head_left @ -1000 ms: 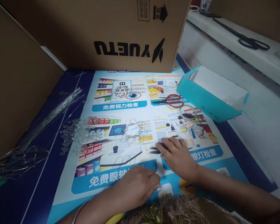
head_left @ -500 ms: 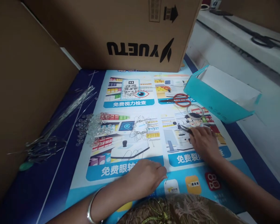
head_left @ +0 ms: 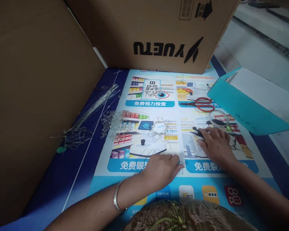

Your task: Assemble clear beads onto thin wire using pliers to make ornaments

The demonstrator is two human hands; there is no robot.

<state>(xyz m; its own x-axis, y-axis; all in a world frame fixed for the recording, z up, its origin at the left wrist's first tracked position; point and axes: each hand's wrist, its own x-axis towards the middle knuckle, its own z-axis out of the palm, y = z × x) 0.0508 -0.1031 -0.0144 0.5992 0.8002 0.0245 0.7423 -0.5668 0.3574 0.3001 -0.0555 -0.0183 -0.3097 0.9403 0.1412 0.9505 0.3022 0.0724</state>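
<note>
Left hand: fingertips together, looks clamped on a thin wire low over the printed sheet, likely so the end can't slip. Right hand lies over a dark pointed tool, touching it; firm or loose, can't tell. Beaded wire ring lies flat just beyond left hand; loose beads heaped leftward, probably for easy reach. Red-handled scissors, pale coil, teal box farther off, seemingly to free working space.

Right fingers touch dark pliers; left fingers pinch thin wire
</note>
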